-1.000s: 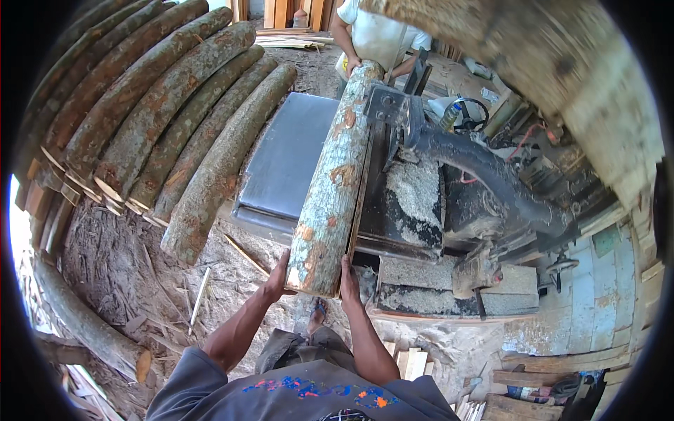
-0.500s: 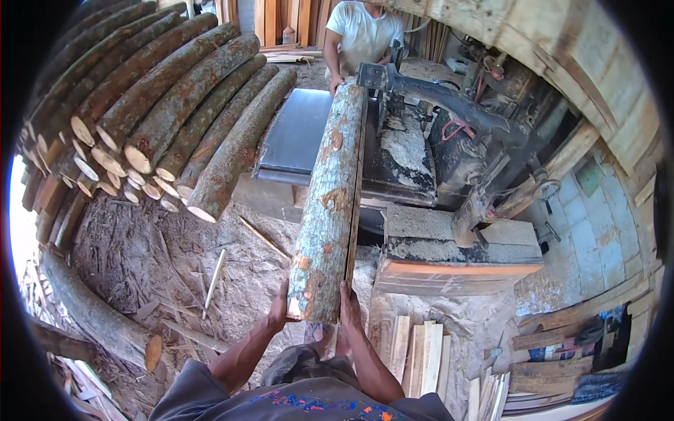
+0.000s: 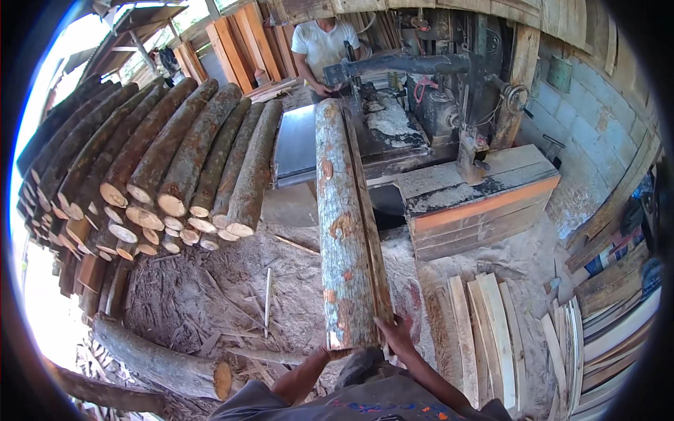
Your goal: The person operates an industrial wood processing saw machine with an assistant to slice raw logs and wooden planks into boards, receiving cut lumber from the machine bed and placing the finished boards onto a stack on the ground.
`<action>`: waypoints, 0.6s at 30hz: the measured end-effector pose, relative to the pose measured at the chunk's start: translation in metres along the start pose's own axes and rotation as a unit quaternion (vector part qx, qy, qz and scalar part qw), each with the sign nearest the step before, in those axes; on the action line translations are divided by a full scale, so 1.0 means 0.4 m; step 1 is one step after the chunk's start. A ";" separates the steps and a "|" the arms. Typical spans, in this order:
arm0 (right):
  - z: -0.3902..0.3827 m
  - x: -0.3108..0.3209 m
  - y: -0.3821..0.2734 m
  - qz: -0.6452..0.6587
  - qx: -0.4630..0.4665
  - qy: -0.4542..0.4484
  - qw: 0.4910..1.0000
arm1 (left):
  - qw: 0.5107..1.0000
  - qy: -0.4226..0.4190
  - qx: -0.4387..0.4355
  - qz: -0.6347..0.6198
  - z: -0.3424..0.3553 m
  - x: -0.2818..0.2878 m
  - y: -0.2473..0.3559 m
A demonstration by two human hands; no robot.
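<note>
A bark-covered log (image 3: 341, 231) stretches from the sawing machine's metal table (image 3: 295, 144) back to my body. Along its right side runs a long cut, with a narrower slab (image 3: 368, 256) beside it. My left hand (image 3: 335, 353) is at the near end of the log on its left, gripping from low down, its fingers mostly hidden. My right hand (image 3: 395, 334) is closed on the slab side of the same end. Beyond the far end stands a co-worker in a white shirt (image 3: 324, 49), hands held in front of the body, apart from the log.
Stacked logs (image 3: 189, 147) fill the left. A single log (image 3: 165, 358) lies at lower left. The saw's dark arm (image 3: 400, 65) reaches over the table. A sawdust-covered wooden box (image 3: 484, 203) stands right of the log, with sawn boards (image 3: 488, 330) on the ground nearer me.
The log has come back toward me, its far end now at the table's near part. The co-worker's hand has left the log. My view has tilted up, and the gap beside the slab looks wider.
</note>
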State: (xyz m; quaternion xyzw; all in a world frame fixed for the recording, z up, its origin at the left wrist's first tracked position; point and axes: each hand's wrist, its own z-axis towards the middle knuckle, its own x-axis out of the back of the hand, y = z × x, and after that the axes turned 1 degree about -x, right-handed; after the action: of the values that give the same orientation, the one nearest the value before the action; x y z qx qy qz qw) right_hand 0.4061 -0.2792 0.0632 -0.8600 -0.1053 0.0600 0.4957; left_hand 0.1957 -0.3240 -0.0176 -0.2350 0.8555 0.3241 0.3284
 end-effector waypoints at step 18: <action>-0.003 0.579 0.445 -0.568 -0.242 0.160 0.770 | 0.986 -0.006 -0.060 -0.157 0.470 0.104 0.668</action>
State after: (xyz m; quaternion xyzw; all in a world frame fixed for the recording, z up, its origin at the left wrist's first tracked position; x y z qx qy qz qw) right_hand 0.6530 -0.3111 -0.0896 -0.7322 -0.5050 -0.3982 0.2241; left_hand 0.0802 -0.0170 -0.0483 -0.3835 0.7850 0.3205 0.3661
